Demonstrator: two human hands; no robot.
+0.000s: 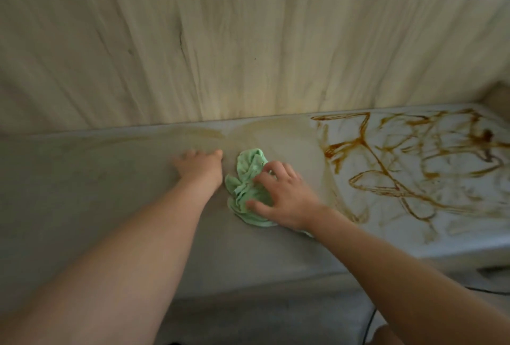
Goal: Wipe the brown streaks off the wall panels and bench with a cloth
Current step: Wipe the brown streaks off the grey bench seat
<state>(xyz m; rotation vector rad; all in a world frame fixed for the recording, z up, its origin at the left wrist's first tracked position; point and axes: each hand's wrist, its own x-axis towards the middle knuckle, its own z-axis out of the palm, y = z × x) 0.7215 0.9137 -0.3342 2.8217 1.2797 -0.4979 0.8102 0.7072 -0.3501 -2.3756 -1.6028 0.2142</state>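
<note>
cloth [248,179] under right hand [287,198], beside left hand [201,165]

Left arm enters from lower left, bare and straight. Left hand [200,166] at frame centre, palm down, fingers flat, thumb out to the right. Right arm enters from lower right. Right hand [284,195] just right of the left, fingers spread and curled, gripping cloth [245,179].
</note>
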